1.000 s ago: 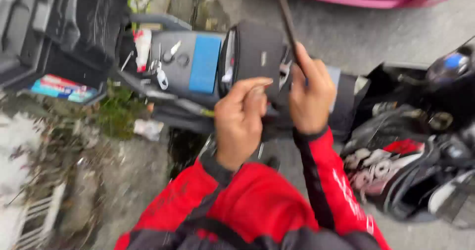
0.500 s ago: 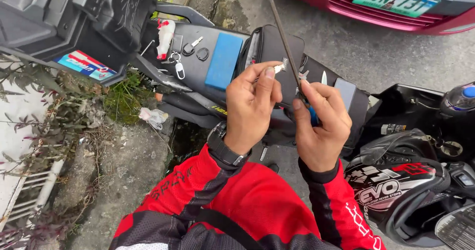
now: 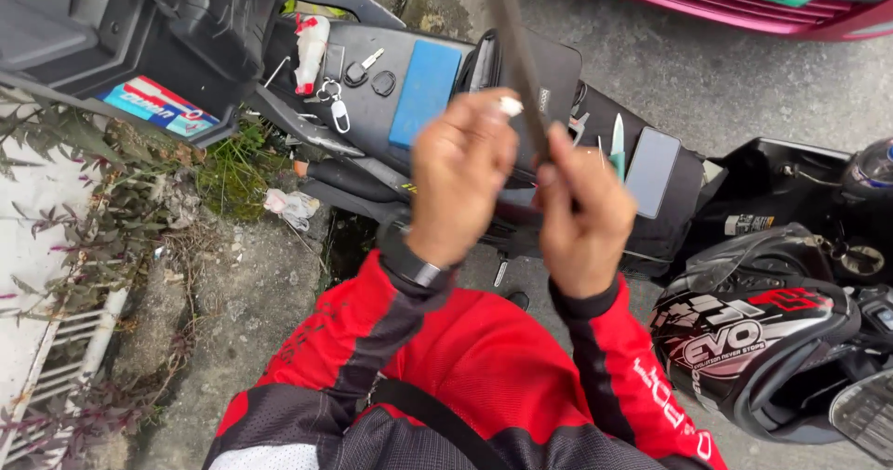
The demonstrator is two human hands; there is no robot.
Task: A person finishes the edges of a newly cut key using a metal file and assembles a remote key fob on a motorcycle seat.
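Note:
Both hands are raised above a black motorcycle seat [image 3: 391, 131], red sleeves below them. My right hand [image 3: 584, 211] grips the lower end of a long thin dark rod [image 3: 513, 47] that slants up and to the left. My left hand [image 3: 460, 180], with a dark watch at the wrist, pinches a small white piece [image 3: 509, 106] against the rod. Behind the hands on the seat lies a black pouch [image 3: 558, 66], partly hidden.
On the seat lie a blue pad [image 3: 424, 93], keys [image 3: 342, 96], a white and red bottle [image 3: 310, 50], a teal-handled tool [image 3: 618, 146] and a phone [image 3: 651, 171]. A black helmet [image 3: 744, 340] sits at right. A red car bumper [image 3: 726, 0] is at the top. Weeds [image 3: 102, 200] grow at left.
Both hands have risen and now look larger. The rod's tip has swung further up and left, and my right hand has slid up beside the left.

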